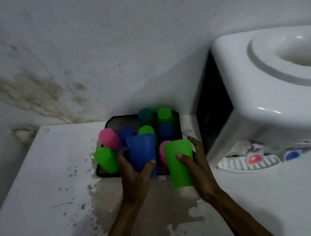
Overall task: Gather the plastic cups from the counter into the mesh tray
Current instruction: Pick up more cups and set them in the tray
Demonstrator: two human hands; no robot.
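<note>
A black mesh tray (111,122) sits on the white counter against the wall. Several upturned plastic cups stand in it: a pink cup (109,139), a green cup (105,159) at its front left, more green and blue ones behind. My left hand (135,174) grips a blue cup (141,151), mouth up, over the tray's front edge. My right hand (195,163) holds a green cup (178,161) tilted above the tray's front right corner. Another pink cup (162,151) shows between the two held cups.
A white water dispenser (273,87) stands close to the right of the tray, with its drip grille (248,163) and red and blue taps. The counter (44,195) has worn, peeling patches in front of the tray. A stained wall rises right behind.
</note>
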